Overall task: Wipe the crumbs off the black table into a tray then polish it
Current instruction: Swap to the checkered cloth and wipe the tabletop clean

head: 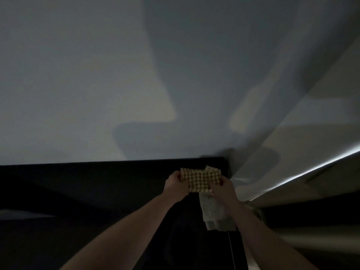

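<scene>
My left hand (174,183) and right hand (224,189) both pinch a checked cloth (200,179) stretched between them above the black table (97,182).

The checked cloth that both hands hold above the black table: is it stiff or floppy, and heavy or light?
Probably floppy: the checked cloth folds between the left hand and right hand, and a paler part hangs limp below. It seems light, since fingertips alone appear to carry it. Likely it bunches when pushed over the black table.

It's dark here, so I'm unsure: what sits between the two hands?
In the head view, a checked cloth stretches between the left hand and the right hand; both grip it.
</scene>
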A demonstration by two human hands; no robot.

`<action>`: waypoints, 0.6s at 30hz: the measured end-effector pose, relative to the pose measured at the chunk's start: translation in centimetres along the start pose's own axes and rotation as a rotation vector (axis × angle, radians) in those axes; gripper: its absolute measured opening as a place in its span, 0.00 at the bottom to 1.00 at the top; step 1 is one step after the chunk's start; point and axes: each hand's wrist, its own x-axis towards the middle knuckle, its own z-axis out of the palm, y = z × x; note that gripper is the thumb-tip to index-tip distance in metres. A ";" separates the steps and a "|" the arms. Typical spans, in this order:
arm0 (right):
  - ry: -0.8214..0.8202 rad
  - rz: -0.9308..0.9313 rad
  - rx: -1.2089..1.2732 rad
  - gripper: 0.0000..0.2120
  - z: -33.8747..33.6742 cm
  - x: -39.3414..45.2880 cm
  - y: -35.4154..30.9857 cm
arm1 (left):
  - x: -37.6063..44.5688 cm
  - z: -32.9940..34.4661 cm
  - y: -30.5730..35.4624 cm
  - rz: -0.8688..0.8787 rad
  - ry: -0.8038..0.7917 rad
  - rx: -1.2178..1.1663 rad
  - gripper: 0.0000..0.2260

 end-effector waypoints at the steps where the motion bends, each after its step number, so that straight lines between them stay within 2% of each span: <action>1: 0.023 -0.053 -0.038 0.18 -0.5 0.8 -0.9 | 0.7 0.0 0.8 0.056 0.017 0.078 0.20; 4: 0.074 -0.228 -0.215 0.26 -1.1 2.5 -1.3 | 2.1 0.3 1.4 0.211 0.000 0.458 0.33; 6: 0.064 -0.312 -0.394 0.31 -0.9 3.7 0.4 | 2.6 0.9 0.7 0.269 -0.115 0.750 0.36; 8: -0.025 -0.282 -0.598 0.35 -0.6 4.2 2.1 | 3.0 1.8 -0.5 0.268 -0.255 0.931 0.37; 11: -0.135 -0.232 -0.812 0.32 0.1 4.2 3.7 | 3.3 2.8 -1.6 0.213 -0.373 1.033 0.40; 15: -0.268 -0.188 -0.930 0.32 0.6 4.4 5.0 | 3.5 3.4 -1.9 0.141 -0.454 1.089 0.40; 18: -0.195 -0.232 -0.891 0.32 0.4 4.2 5.4 | 2.6 3.1 -1.5 0.147 -0.434 1.061 0.39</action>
